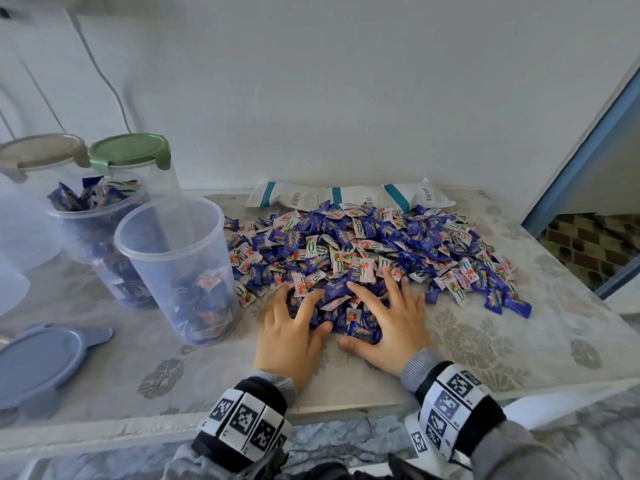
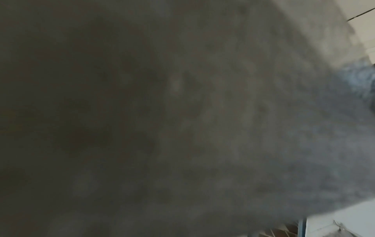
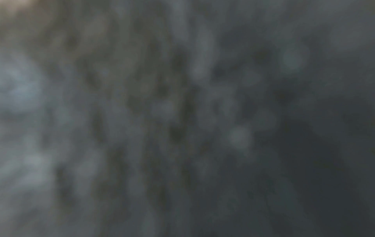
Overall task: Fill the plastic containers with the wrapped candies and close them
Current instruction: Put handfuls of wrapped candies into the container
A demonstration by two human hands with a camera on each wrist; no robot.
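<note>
A broad pile of blue and white wrapped candies (image 1: 374,251) covers the middle of the table. My left hand (image 1: 294,327) and right hand (image 1: 388,323) lie side by side on its near edge. Their fingers are spread over the candies, and a clump sits between the two thumbs. To the left stands an open clear plastic container (image 1: 176,268), partly filled with candies. Behind it, a second open container (image 1: 100,237) is full to the rim. A blue lid (image 1: 38,362) lies flat at the near left. Both wrist views are dark and blurred.
Two more containers stand at the back left, one with a green lid (image 1: 131,154) and one with a beige lid (image 1: 41,150). Flat white candy bags (image 1: 346,197) lie against the wall behind the pile. The table's front edge (image 1: 346,407) is just below my wrists.
</note>
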